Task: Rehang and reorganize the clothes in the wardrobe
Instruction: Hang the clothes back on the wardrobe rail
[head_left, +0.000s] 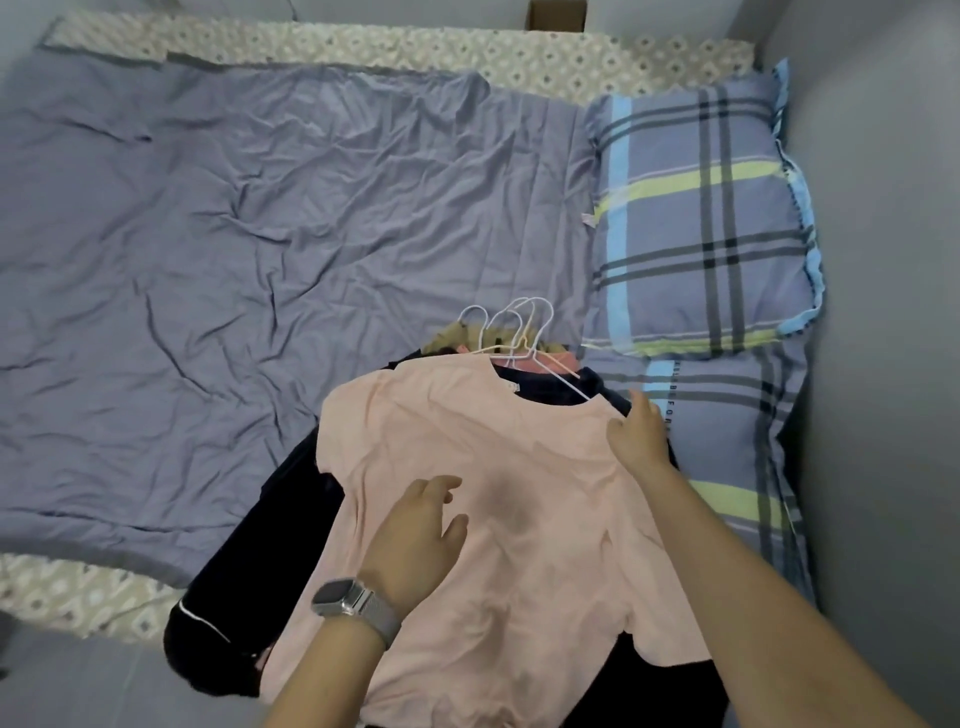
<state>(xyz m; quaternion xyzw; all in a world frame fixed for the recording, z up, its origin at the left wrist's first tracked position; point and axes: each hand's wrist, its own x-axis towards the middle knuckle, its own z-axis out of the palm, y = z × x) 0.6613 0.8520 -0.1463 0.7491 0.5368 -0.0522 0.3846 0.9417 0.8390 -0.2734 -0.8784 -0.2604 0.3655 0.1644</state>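
While spread — both hands (415, 525) on shirt (519, 519)

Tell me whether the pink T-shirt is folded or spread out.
Spread out: the pale pink cotton T-shirt lies flat atop dark clothes, both sleeves showing.

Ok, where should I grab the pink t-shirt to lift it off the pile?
Probably by the white hanger hooks, coming from the pillow end. They stick out clear above the pink t-shirt collar, so lifting there keeps it hung. Right hand is nearest, resting on the shoulder.
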